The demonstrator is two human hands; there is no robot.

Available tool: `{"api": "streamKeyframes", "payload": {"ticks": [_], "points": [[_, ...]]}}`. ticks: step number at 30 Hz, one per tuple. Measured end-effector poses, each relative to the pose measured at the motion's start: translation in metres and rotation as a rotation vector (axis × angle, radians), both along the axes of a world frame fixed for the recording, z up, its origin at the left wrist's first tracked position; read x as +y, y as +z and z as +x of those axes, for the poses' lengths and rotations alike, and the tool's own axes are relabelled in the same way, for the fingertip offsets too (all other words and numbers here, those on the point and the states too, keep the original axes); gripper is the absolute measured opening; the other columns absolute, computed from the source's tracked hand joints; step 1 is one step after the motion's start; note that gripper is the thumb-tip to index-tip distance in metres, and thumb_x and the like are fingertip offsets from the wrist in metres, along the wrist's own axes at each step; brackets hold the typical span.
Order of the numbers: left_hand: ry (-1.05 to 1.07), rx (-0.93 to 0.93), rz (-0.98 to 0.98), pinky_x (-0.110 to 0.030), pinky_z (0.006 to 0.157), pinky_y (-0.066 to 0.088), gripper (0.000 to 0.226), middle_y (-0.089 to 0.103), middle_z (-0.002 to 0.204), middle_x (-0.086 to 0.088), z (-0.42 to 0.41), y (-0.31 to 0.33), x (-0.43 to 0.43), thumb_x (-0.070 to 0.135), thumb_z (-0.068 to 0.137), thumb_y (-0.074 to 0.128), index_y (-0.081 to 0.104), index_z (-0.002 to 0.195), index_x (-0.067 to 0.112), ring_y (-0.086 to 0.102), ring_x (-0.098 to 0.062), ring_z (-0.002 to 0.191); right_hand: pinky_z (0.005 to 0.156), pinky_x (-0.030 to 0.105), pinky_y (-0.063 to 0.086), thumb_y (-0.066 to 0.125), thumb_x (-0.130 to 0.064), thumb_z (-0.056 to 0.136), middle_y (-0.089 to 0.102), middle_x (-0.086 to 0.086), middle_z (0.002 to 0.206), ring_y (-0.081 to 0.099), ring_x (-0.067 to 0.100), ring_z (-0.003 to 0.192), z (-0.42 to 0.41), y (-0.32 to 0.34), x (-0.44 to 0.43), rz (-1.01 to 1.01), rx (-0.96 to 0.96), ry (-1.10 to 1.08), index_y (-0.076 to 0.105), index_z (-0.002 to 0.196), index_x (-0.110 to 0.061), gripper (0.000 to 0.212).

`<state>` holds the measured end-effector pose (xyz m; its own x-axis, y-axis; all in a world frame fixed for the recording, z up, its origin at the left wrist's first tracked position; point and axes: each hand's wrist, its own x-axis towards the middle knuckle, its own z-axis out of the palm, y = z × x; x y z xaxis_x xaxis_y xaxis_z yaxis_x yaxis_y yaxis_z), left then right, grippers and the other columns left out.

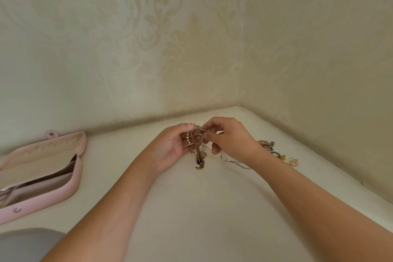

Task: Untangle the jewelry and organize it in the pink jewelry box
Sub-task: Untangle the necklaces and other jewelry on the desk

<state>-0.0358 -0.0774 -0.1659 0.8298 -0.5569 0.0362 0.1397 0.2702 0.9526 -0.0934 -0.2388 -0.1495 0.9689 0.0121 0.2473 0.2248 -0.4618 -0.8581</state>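
Both hands [204,142] pinch tangled jewelry [196,144] between them, pink jewelry box [42,176] far left.

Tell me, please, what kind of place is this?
Probably a room in a home: damask wallpaper covers both walls of a corner, with a cream tabletop fitted into it. An open pink jewelry box sits there, and both hands hold a tangle of jewelry.

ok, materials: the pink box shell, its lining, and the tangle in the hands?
Pink jewelry box: smooth matte shell, likely faux leather or silicone, with metal snaps.
Lining: beige, soft-looking, probably velvet or suede-like fabric; too far to confirm.
Tangled jewelry: thin chains, dull bronze-gold metal look, plus small pale pink beads, held between left hand and right hand.
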Motion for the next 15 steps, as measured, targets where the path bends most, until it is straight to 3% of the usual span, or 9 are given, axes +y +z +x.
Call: {"api": "streamKeyframes", "payload": {"ticks": [3, 6, 10, 12, 15], "points": [[0.017, -0.020, -0.009, -0.027, 0.066, 0.055, 0.018, 0.057, 0.070, -0.005, -0.0005, 0.0016, -0.0003, 0.016, 0.079, 0.067, 0.055, 0.073, 0.005, 0.056, -0.018, 0.068, 0.047, 0.016, 0.039, 0.060, -0.016, 0.090, 0.066, 0.001, 0.067, 0.052, 0.010, 0.042, -0.0029, 0.0033, 0.0025, 0.058, 0.001, 0.044, 0.067, 0.084, -0.014, 0.010], [0.016, -0.023, 0.020, -0.024, 0.056, 0.052, 0.025, 0.052, 0.059, 0.001, -0.0051, 0.0025, -0.0019, 0.018, 0.077, 0.063, 0.044, 0.064, 0.008, 0.046, -0.010, 0.050, 0.043, 0.014, 0.035, 0.064, -0.021, 0.088, 0.059, -0.003, 0.063, 0.046, 0.004, 0.040, -0.0030, 0.0035, 0.0029, 0.080, -0.014, 0.044, 0.069, 0.079, -0.014, 0.013], [0.034, -0.057, 0.073, -0.022, 0.051, 0.049, 0.010, 0.040, 0.055, 0.003, -0.0073, 0.0025, -0.0024, 0.017, 0.074, 0.066, 0.059, 0.071, 0.011, 0.043, -0.008, 0.046, 0.045, 0.015, 0.026, 0.066, -0.024, 0.087, 0.038, -0.006, 0.054, 0.031, 0.004, 0.042, 0.0006, 0.0039, -0.0014, 0.030, 0.022, 0.014, 0.073, 0.086, -0.019, 0.008], [0.054, -0.089, 0.092, -0.021, 0.051, 0.046, 0.008, 0.042, 0.057, 0.004, -0.0069, 0.0024, -0.0013, 0.017, 0.075, 0.066, 0.061, 0.076, 0.012, 0.044, -0.008, 0.047, 0.045, 0.015, 0.028, 0.066, -0.024, 0.087, 0.042, -0.010, 0.052, 0.033, 0.003, 0.042, 0.0009, 0.0040, -0.0032, 0.084, 0.026, 0.018, 0.073, 0.086, -0.016, 0.011], [0.073, -0.108, 0.087, -0.019, 0.050, 0.045, 0.006, 0.050, 0.063, 0.004, -0.0057, 0.0019, -0.0001, 0.017, 0.074, 0.067, 0.062, 0.077, 0.014, 0.046, -0.008, 0.051, 0.060, 0.017, 0.041, 0.062, -0.020, 0.090, 0.058, -0.004, 0.069, 0.048, 0.006, 0.056, 0.0016, 0.0022, -0.0023, 0.215, 0.027, 0.018, 0.073, 0.087, -0.014, 0.013]]}}
